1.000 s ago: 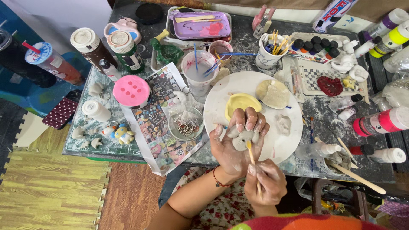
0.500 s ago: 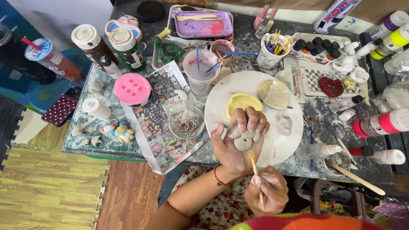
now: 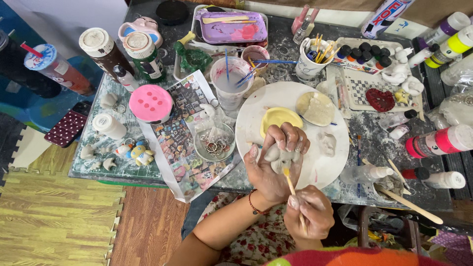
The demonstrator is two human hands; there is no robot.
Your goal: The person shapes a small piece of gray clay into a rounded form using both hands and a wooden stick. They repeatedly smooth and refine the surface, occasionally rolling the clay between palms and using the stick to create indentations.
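My left hand (image 3: 274, 165) grips a small grey clay figurine (image 3: 281, 156), holding it above the near edge of a round white plate (image 3: 322, 170). My right hand (image 3: 309, 212) pinches a thin wooden paintbrush (image 3: 290, 184) just below, and its yellow tip touches the underside of the figurine. On the plate lie a puddle of yellow paint (image 3: 279, 118), a pale shell-shaped piece (image 3: 315, 108) and another small grey figurine (image 3: 326, 143).
A cup of cloudy water with brushes (image 3: 230, 81), a cup of brushes (image 3: 313, 59), a paint pot set (image 3: 364, 54), paint bottles (image 3: 436, 141), a pink lid (image 3: 151, 103), a printed sheet (image 3: 185, 135), a bowl of rings (image 3: 214, 143) and small figurines (image 3: 138, 152) crowd the table.
My left hand has turned the figurine slightly and closed more around it. My right hand with the brush has shifted a little right, its tip staying at the figurine.
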